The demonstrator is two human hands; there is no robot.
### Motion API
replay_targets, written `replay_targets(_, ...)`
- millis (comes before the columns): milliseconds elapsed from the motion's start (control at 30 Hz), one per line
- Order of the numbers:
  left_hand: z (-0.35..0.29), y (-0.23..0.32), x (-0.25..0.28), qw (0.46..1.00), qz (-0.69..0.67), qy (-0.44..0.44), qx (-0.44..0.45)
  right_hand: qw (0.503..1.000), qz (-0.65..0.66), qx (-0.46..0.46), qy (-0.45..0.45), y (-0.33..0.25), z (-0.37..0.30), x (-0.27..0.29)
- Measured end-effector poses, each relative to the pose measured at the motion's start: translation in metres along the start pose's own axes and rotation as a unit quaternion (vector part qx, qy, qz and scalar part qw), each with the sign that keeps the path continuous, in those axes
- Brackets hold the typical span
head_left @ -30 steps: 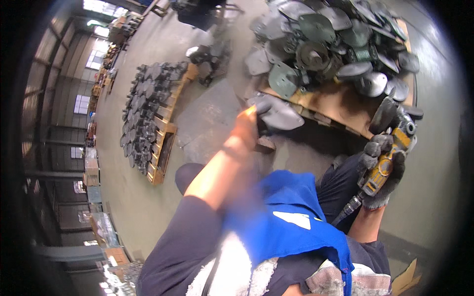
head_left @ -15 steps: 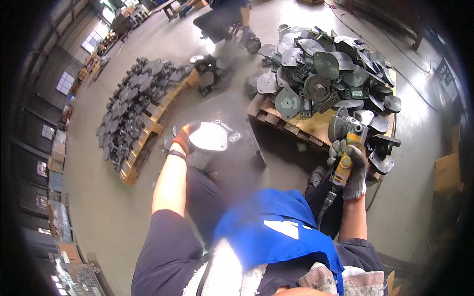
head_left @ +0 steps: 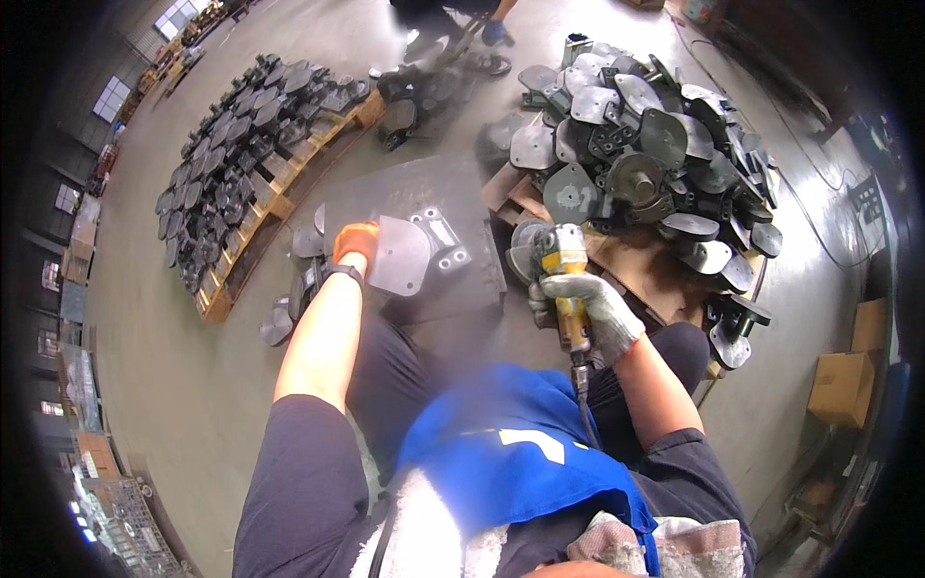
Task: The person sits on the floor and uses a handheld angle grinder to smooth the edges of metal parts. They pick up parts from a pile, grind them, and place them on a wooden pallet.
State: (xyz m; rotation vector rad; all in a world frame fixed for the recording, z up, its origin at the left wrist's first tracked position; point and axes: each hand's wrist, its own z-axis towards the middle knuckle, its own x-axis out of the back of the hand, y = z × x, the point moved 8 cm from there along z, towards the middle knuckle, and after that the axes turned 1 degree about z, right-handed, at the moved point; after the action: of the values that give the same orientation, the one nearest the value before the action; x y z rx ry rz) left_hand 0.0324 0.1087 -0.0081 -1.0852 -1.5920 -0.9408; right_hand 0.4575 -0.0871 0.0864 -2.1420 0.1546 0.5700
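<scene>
With our left hand (head_left: 356, 239) gripping the left edge of the plate (head_left: 400, 258) over the bench (head_left: 381, 191) and our right hand (head_left: 599, 308) around the grinder (head_left: 570, 255) at right, we should brace the plate firmly before contact.

open air above the counter (head_left: 448, 183), between the plate bracket (head_left: 400, 258) and the angle grinder (head_left: 568, 258); room for a hand to pass. bracket's left edge blocked by the left hand (head_left: 355, 243), loose parts (head_left: 277, 323) just outside the forearm. right hand (head_left: 593, 303) and grinder bar the near approach to the heap of plated parts (head_left: 665, 140); hose (head_left: 585, 400) trails below. far side obstructed by a small parts pile (head_left: 400, 116). floor lane runs between left forearm and left pallet (head_left: 220, 303).
</scene>
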Motion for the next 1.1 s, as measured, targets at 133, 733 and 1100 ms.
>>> replay_targets(133,-0.051,0.000,0.053,0.997,-0.030,0.063,0.026,0.997,0.001,-0.071,-0.039,0.025,0.015,-0.020)
replay_targets(733,-0.046,0.025,0.061,0.996,-0.037,0.054,-0.068,0.986,-0.146,-0.064,-0.043,0.038,0.036,-0.030)
replay_targets(1100,-0.034,0.026,0.053,0.998,-0.034,0.019,-0.056,0.976,-0.170,-0.135,-0.008,0.049,0.039,-0.028)
